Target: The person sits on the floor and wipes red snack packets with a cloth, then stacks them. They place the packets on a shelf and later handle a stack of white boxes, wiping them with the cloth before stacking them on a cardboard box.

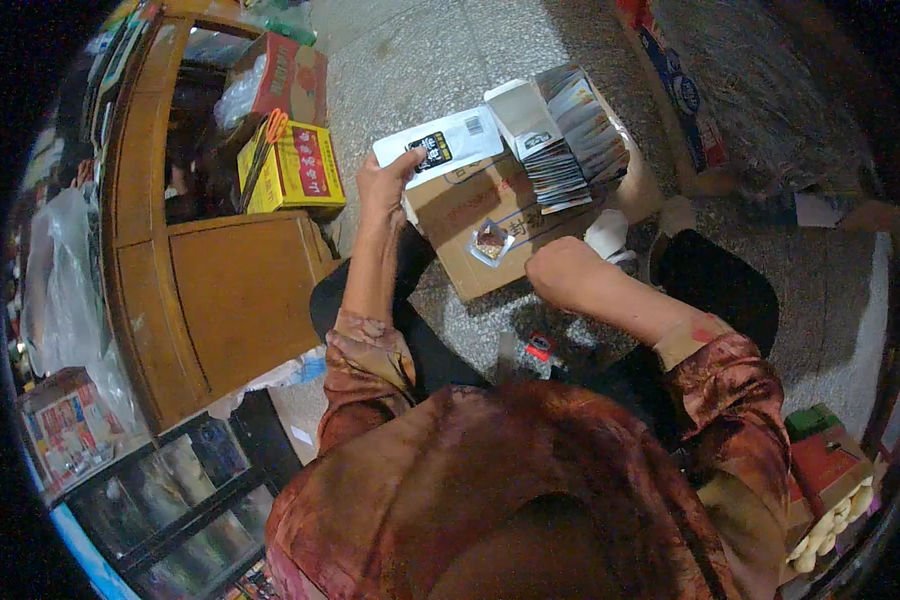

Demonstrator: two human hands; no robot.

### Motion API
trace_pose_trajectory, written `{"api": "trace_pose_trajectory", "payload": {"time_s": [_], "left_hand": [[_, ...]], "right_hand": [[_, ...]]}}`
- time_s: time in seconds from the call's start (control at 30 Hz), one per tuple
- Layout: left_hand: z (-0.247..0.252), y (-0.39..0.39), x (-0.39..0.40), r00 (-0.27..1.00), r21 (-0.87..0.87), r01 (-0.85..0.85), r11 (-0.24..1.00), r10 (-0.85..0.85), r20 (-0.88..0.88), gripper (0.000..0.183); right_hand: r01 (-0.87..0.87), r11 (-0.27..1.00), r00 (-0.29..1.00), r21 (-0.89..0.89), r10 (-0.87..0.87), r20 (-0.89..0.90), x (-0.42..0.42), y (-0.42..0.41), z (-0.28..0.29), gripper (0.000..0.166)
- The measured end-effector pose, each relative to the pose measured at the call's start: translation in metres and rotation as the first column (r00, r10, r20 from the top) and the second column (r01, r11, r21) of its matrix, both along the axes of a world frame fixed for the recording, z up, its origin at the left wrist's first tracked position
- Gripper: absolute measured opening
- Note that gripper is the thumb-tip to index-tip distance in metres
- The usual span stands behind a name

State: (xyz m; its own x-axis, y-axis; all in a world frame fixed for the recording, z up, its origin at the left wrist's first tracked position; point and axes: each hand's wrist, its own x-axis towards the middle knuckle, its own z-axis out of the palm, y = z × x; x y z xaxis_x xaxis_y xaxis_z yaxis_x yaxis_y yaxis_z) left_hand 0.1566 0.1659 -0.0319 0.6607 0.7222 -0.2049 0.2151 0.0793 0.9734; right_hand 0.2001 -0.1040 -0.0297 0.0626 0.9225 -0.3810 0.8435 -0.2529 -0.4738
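My left hand (384, 184) pinches a flat white pouch (469, 135) with a black label and a barcode, thumb on top, over the far left part of a closed cardboard box (454, 210). My right hand (562, 274) is curled near the box's right edge; its fingers are hidden from above, so whether it holds anything cannot be seen. Between the hands, a small clear sachet (490, 241) with brownish contents lies on the box. At the box's far right, packed rows of flat packets (562, 180) stand beside an open white carton (523, 112) and more upright packets (586, 124).
Left stands a wooden cabinet (232, 300), with a yellow carton (304, 169) and orange-handled scissors (275, 126) beside it. A red carton (296, 79) sits behind. A red wrapper (540, 346) lies on the speckled floor between my legs. Another carton (832, 457) is at right.
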Motion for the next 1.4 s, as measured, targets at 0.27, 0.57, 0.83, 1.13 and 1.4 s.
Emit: {"api": "trace_pose_trajectory", "payload": {"time_s": [0.27, 0.57, 0.83, 1.13, 1.4], "left_hand": [[-0.142, 0.023, -0.042, 0.943, -0.726, -0.233, 0.648, 0.333, -0.005, 0.026], [-0.168, 0.021, -0.027, 0.989, -0.645, -0.148, 0.749, 0.111, -0.098, 0.033], [-0.191, 0.053, -0.027, 0.894, -0.062, -0.15, 0.987, 0.109, -0.434, 0.028], [-0.039, -0.029, 0.028, 0.964, 0.262, 0.247, 0.933, -0.209, -0.165, 0.045], [0.007, -0.144, 0.053, 0.625, 0.697, 0.708, 0.118, -0.564, -0.539, 0.094]], "right_hand": [[-0.029, 0.998, 0.998, -0.057, 0.031, 0.047, -0.001, 0.003, -0.002, 0.015], [-0.051, 0.998, 0.998, 0.035, 0.05, 0.039, -0.002, 0.003, -0.005, 0.012], [-0.045, 0.999, 0.998, -0.029, 0.046, 0.05, -0.003, 0.005, -0.004, 0.015], [-0.048, 0.999, 0.999, -0.017, 0.049, 0.013, -0.004, -0.002, -0.01, 0.015], [-0.035, 0.999, 0.996, -0.001, 0.035, 0.077, -0.006, -0.006, 0.0, 0.013]]}}
